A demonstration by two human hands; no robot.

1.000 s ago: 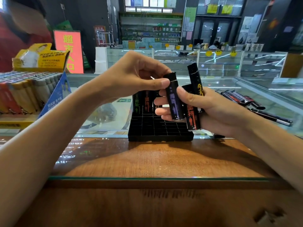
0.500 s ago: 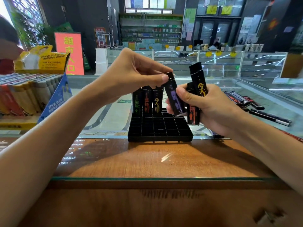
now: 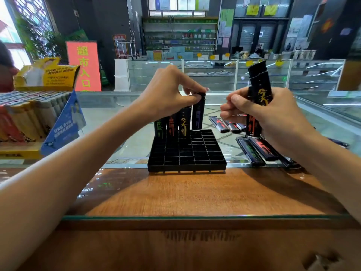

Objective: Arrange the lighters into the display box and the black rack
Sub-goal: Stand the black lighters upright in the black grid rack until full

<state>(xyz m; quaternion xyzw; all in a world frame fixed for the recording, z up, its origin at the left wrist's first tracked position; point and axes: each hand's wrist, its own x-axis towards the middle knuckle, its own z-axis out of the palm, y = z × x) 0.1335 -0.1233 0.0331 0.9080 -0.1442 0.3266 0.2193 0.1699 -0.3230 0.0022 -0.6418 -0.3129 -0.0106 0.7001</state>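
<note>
At the back row of the black rack [image 3: 187, 153], the left hand [image 3: 170, 94] pinches the top of a purple-printed lighter [image 3: 197, 116] with its fingers [image 3: 192, 98]. It stands upright beside three lighters [image 3: 172, 126] already slotted, seemingly just entering its cell. Right of those fingers, the right hand [image 3: 273, 118] clenches two lighters [image 3: 259, 89]. Below it, loose lighters [image 3: 256, 149] lie on the worktop [image 3: 175, 192]. Well left sits the display box [image 3: 19, 153].

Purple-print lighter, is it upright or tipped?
Upright. The purple-print lighter stands vertical over the back row of the black rack, its top pinched by the left hand.
</note>
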